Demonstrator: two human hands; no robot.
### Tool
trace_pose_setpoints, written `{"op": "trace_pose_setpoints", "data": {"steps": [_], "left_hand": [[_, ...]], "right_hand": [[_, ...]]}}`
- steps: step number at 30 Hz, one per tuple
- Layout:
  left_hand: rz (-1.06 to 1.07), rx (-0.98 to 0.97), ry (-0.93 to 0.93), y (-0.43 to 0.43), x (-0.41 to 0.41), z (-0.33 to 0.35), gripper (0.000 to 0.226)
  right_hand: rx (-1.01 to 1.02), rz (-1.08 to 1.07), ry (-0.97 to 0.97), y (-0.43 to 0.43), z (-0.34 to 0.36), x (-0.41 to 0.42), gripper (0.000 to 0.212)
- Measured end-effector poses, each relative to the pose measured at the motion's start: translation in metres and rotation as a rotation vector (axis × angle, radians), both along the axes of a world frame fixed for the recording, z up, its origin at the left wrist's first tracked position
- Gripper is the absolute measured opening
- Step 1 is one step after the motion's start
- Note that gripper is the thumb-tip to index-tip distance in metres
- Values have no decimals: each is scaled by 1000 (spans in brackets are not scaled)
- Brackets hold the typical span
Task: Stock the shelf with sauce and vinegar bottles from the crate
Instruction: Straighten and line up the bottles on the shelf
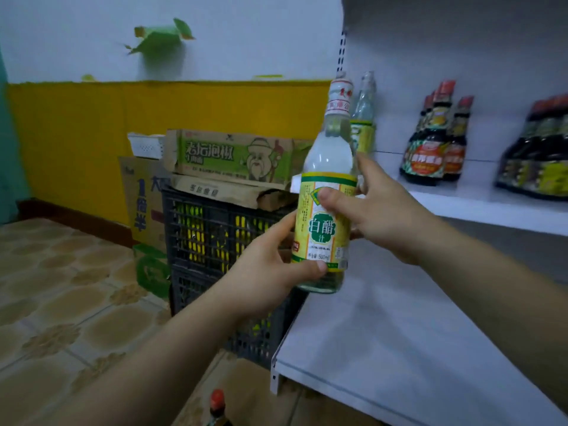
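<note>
1. The lower white metal shelf board [399, 348] lies bare from its left edge across to the right. The upper white shelf board [491, 207] has open room at its front left.
2. At the upper board's left end, near the back, stands a second clear vinegar bottle with a yellow label [364, 118]. Further right is a cluster of dark sauce bottles with red caps [436, 149], then another dark cluster [541, 155] at the right edge of view, a gap between them.
3. Just beside the shelf's left edge sits a dark slatted plastic crate [209, 235], with flattened green-printed cardboard boxes [227, 155] piled on top. It stands on the patterned tiled floor [61, 287].
4. A clear glass vinegar bottle with a yellow-green label and white cap [325, 232] is held in the air over the lower board's left edge, nearly upright, its neck leaning slightly right.
5. The left hand [264, 278] grips the bottle low, thumb across the label's bottom edge, fingers behind.
6. The right hand [387, 216] grips higher up, thumb pressed on the upper label, fingers wrapped behind the glass. Both forearms reach forward, bare.
</note>
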State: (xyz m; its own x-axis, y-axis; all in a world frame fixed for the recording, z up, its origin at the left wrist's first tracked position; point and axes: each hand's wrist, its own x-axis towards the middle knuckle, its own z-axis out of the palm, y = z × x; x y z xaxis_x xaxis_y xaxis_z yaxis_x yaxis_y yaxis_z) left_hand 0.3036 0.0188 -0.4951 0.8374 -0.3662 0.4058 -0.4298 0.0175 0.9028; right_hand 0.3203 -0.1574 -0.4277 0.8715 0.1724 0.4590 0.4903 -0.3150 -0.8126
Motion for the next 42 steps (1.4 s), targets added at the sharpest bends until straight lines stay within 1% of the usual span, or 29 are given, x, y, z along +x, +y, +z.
{"op": "trace_pose_setpoints", "data": {"steps": [3, 7, 12, 16, 18, 20, 24, 25, 26, 28, 33, 37, 42], "left_hand": [[-27, 17, -35, -34, 12, 26, 67], [-79, 28, -71, -71, 23, 45, 61], [-58, 60, -128, -93, 43, 66, 62], [-47, 148, -147, -92, 78, 85, 73], [6, 293, -175, -87, 103, 89, 80], [137, 519, -204, -80, 130, 88, 86], [389, 955, -285, -67, 181, 80, 86], [429, 1048, -305, -65, 191, 76, 86], [452, 1097, -311, -64, 201, 73, 85], [470, 1090, -316, -62, 214, 64, 82], [518, 888, -446, -61, 223, 44, 75], [559, 860, -536, -59, 226, 36, 73], [575, 840, -550, -58, 230, 31, 74]], "right_hand": [[6, -37, 24, -36, 24, -1, 62], [-14, -124, 27, -68, 44, -5, 58], [5, -184, -13, -82, 68, 7, 51], [50, -245, -50, -81, 83, 35, 54], [63, -275, -69, -79, 86, 53, 55], [95, -297, -78, -79, 87, 72, 58], [104, -351, -76, -80, 90, 109, 62], [97, -359, -69, -79, 91, 118, 61], [88, -368, -64, -79, 91, 127, 60], [65, -389, -50, -79, 92, 143, 61], [7, -412, -35, -66, 94, 184, 71], [-38, -429, -25, -51, 90, 215, 80], [-74, -478, -7, -40, 87, 242, 89]]}}
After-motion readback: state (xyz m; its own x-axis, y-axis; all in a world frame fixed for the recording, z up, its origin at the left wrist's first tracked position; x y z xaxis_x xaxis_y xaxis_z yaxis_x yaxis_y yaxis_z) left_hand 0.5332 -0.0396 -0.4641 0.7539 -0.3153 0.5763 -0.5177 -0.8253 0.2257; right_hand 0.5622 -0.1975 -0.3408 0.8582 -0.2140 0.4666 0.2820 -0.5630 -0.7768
